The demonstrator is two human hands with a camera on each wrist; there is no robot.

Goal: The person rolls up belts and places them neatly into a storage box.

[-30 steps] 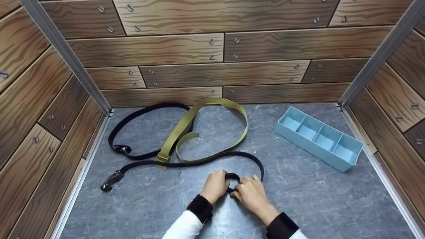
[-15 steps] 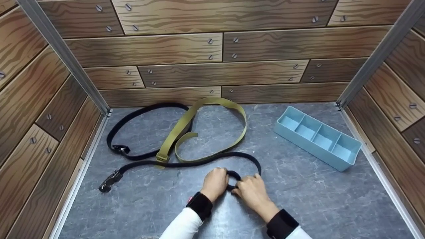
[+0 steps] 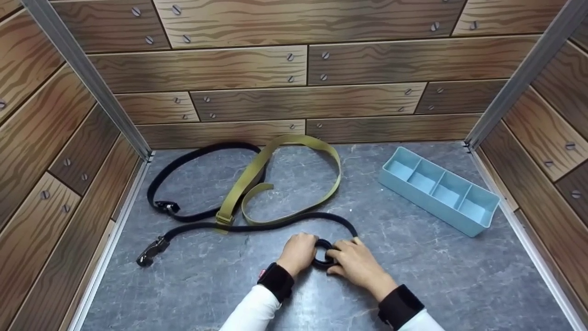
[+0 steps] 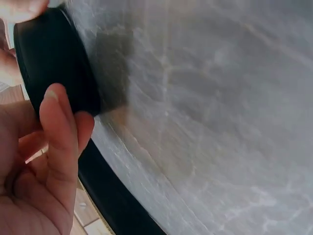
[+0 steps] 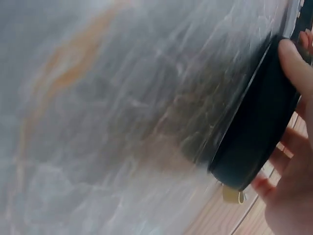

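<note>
A black belt (image 3: 285,224) runs in a curve across the floor, from its dark metal buckle (image 3: 153,251) at the left to the right hand. Its near end is wound into a small round coil (image 3: 323,265) standing on edge between the hands. The left hand (image 3: 297,253) pinches the coil's left side; in the left wrist view its fingers and thumb hold the wide black band (image 4: 56,58). At the coil's right side, the right hand (image 3: 358,263) grips with thumb and fingers, its thumb lying over the band (image 5: 257,117) in the right wrist view.
Behind lie a second black belt (image 3: 171,165) in a loop with a buckle (image 3: 167,206) and an olive webbing belt (image 3: 250,177) crossing it. A light blue box (image 3: 427,207) with several compartments stands at the right. Wood-patterned walls (image 3: 294,101) enclose three sides.
The right hand has rolled the coil, and its wrist has swung slightly right. The belt's unrolled curve near that hand has drawn in a little. The left hand has barely moved.
</note>
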